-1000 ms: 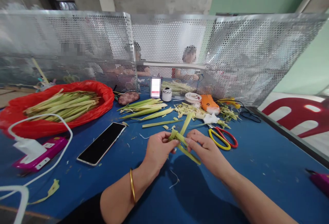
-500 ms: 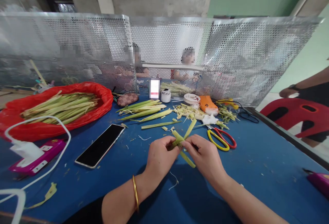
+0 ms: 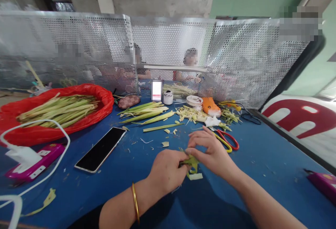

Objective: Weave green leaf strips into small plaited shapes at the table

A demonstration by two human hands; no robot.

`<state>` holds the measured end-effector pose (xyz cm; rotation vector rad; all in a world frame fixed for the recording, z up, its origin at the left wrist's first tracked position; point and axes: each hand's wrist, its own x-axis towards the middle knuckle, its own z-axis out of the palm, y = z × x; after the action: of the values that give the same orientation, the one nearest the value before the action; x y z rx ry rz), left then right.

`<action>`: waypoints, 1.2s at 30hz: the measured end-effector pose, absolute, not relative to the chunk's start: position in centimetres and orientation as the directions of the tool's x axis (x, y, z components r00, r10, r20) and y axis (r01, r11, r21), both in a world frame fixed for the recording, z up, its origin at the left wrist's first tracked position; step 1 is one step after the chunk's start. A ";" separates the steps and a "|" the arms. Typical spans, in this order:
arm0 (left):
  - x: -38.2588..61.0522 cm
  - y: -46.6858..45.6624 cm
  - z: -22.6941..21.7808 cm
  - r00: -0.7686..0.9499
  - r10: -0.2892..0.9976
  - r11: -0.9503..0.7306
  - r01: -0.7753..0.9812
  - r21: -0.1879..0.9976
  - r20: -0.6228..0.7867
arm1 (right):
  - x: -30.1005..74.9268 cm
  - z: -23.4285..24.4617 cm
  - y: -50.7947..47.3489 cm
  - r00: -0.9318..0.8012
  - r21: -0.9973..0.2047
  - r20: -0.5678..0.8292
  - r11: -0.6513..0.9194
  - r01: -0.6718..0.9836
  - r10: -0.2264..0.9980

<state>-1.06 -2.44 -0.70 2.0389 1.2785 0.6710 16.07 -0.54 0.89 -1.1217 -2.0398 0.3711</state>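
My left hand [image 3: 169, 171] is closed round a folded piece of green leaf strips [image 3: 193, 162], with its loose ends sticking out to the right and below. My right hand [image 3: 208, 148] is at the upper side of the piece. Its thumb and index finger come together at the leaf, while the other fingers are loosely raised. The fingers hide part of the folded middle. Yellow-and-red-handled scissors [image 3: 232, 140] lie just beyond my right hand. A small leaf scrap [image 3: 165, 144] rests on the blue table [image 3: 110, 190] in front of my left hand.
Leaf pieces [image 3: 144, 111] and trimmings [image 3: 190, 113] lie farther back. At left are a red bag [image 3: 105, 97] of long strips, a phone [image 3: 101, 149] and a purple power strip [image 3: 36, 166]. Behind stands a perforated metal screen [image 3: 168, 40]; a person is at the right edge.
My hands have come lower and turned with the folded leaf piece; my right fingers are more raised. A leaf scrap now lies ahead of them. At right, the person's watch arm has left view.
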 end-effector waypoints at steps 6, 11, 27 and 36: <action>-1.3 -2.7 -0.4 0.641 0.767 -0.432 0.488 0.759 0.025 | 16.0 0.9 -0.6 -0.056 -0.746 0.562 0.535 0.396 0.825; -1.5 -2.8 0.1 0.686 0.718 -0.217 0.387 0.896 -0.122 | 16.1 0.5 -0.6 0.159 -0.805 0.546 0.462 0.373 0.822; -1.4 -1.7 0.1 0.420 0.869 0.285 0.010 0.958 -0.263 | 16.4 -1.0 0.7 -0.234 -0.993 -0.082 -0.100 -0.066 0.969; -0.8 -1.7 -1.0 0.429 0.875 0.178 0.144 0.973 -0.223 | 15.6 -1.9 0.8 0.019 -0.956 0.187 0.177 0.236 0.982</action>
<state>-0.79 -1.74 -0.96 1.3094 1.0260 0.6730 15.58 0.78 -1.88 -1.2551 -1.4288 0.9206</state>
